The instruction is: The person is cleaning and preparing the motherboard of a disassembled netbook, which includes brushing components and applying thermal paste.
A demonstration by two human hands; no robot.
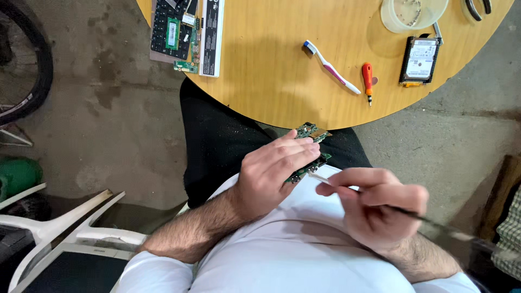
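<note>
Your left hand [271, 171] clamps a green board [309, 149] over your lap, below the table [271, 70] edge. Your right hand [380, 203] pinches a thin tool [325, 179], tip touching the board. A tub [412, 13] holds small metal parts.

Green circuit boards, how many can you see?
3. One circuit board is held in the left hand over the lap. Two smaller ones lie at the table's left edge: one on the keyboard, one just below it. More may be hidden.
</note>
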